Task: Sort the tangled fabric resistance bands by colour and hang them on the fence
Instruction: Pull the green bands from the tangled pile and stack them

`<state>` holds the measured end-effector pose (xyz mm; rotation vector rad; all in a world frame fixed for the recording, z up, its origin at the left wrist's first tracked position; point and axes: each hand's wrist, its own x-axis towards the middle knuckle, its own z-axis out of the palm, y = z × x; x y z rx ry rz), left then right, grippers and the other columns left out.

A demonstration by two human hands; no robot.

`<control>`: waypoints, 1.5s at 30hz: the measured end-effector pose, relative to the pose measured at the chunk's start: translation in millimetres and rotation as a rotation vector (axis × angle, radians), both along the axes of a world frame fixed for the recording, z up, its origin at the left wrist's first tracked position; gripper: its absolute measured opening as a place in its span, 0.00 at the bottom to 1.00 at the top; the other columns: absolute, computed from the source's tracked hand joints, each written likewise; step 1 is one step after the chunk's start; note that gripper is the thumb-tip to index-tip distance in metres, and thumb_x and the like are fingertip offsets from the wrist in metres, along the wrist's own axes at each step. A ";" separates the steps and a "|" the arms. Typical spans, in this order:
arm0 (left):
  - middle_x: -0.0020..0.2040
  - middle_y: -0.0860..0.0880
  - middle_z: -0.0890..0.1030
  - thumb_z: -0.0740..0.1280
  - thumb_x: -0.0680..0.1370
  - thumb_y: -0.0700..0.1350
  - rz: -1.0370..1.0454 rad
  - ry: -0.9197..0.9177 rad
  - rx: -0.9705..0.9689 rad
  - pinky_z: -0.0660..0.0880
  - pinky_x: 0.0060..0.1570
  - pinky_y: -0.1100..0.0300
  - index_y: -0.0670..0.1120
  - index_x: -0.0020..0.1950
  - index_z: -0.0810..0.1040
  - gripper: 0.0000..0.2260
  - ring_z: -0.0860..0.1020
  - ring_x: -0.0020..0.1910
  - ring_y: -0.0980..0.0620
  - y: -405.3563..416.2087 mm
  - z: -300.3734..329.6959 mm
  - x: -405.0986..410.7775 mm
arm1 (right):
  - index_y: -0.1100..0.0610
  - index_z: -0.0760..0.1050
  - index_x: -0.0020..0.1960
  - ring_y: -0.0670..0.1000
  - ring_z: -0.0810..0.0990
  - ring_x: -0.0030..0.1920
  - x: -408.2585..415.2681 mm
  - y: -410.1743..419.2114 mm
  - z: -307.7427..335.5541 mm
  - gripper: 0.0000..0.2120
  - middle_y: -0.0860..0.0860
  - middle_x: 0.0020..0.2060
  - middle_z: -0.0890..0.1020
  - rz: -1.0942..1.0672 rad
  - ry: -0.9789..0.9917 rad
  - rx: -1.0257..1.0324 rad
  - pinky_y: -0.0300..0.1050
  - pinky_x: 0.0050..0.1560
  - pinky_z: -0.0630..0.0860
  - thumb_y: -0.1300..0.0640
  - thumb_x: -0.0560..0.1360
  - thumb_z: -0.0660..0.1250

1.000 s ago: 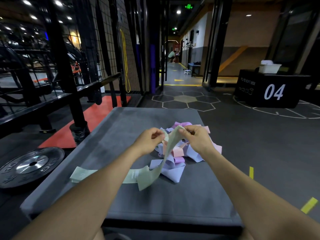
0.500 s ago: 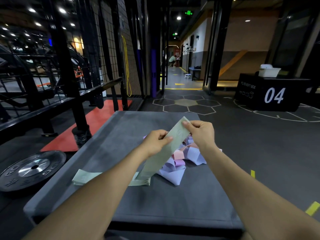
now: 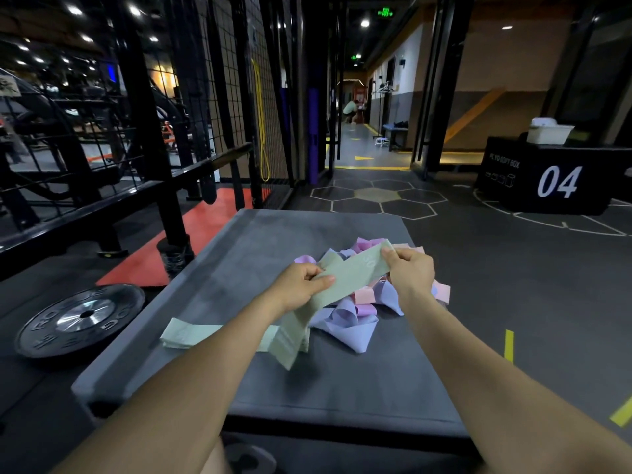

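A: On the floor at far left, a black weight plate [image 3: 80, 318] lies flat, beside the grey counter [image 3: 212, 278]. Behind it stands the black mesh fence [image 3: 219, 97], with a yellow band [image 3: 261, 131] hanging down its face.

B: Noted. Counter contents, left end?

A: One pale green band [image 3: 191, 335] lies flat on the counter, near the left edge. Part of it is hidden under the left forearm.

B: Left hand?

A: Left hand [image 3: 301, 285] is clamped on a second green band [image 3: 345, 280]; thumb on top, fingers curled beneath. The held band runs up and to the right, taut between both hands. Its lower end hangs down and touches the counter beside the flat one. Pale print shows on it near the upper end; I cannot read it for certain.

B: And the right hand?

A: Right hand [image 3: 408, 270] pinches the band's upper end, fingers curled round the edge. Hands are apart, with the band bridging them.

B: The rest of the bands?

A: The tangled pile [image 3: 349, 319] sits on the counter under and behind the hands: lilac, pink and purple loops, overlapping. At far right, well apart, a black box marked 04 [image 3: 554, 181] stands on the floor, a white tub [image 3: 549, 133] on top.
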<state>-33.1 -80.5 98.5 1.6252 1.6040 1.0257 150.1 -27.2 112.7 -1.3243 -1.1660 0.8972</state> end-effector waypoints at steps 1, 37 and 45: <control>0.36 0.49 0.67 0.67 0.77 0.48 -0.003 0.014 -0.017 0.61 0.34 0.64 0.40 0.38 0.73 0.14 0.64 0.35 0.52 -1.9 -1.4 -4.5 | 0.61 0.77 0.36 0.53 0.71 0.36 -1.1 -1.3 -2.4 0.13 0.54 0.31 0.76 -0.006 -0.007 -0.006 0.41 0.35 0.70 0.54 0.77 0.66; 0.41 0.50 0.80 0.67 0.77 0.39 0.271 -0.614 0.142 0.78 0.35 0.64 0.47 0.44 0.76 0.04 0.79 0.37 0.55 7.1 21.1 -23.4 | 0.57 0.76 0.37 0.42 0.75 0.29 -59.1 -15.6 -44.8 0.08 0.44 0.27 0.78 0.856 -0.178 -0.085 0.34 0.34 0.71 0.58 0.75 0.69; 0.40 0.51 0.79 0.68 0.76 0.37 0.621 -0.828 0.203 0.75 0.39 0.64 0.47 0.40 0.76 0.07 0.77 0.38 0.55 -0.1 -20.8 -86.7 | 0.55 0.65 0.32 0.47 0.65 0.30 -69.1 -16.2 -67.3 0.18 0.49 0.28 0.68 0.768 -0.387 -0.137 0.39 0.32 0.63 0.52 0.77 0.66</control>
